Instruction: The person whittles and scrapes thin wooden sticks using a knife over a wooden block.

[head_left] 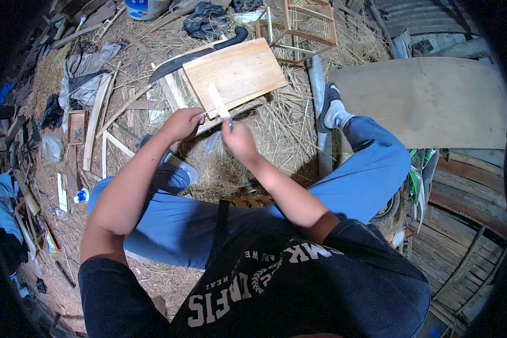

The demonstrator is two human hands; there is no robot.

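Note:
My right hand (pixel 239 139) is closed around the handle of a knife (pixel 218 102), its bright blade pointing away from me over a wooden board (pixel 236 70). Left of it, my left hand (pixel 183 124) has its fingers pinched together at the board's near edge. A thin sliver-like stick (pixel 209 112) runs from those fingertips toward the blade. Whether blade and stick touch, I cannot tell. Across the board's far left side lies a large dark machete (pixel 200 56) with a black handle.
Straw and loose wood strips (pixel 98 121) cover the ground. A small wooden frame (pixel 304 28) stands beyond the board. At right lies a flat brown sheet (pixel 422 101) next to my foot. A small wooden box (pixel 77 127) and a blue-and-white bucket (pixel 146 8) are at left.

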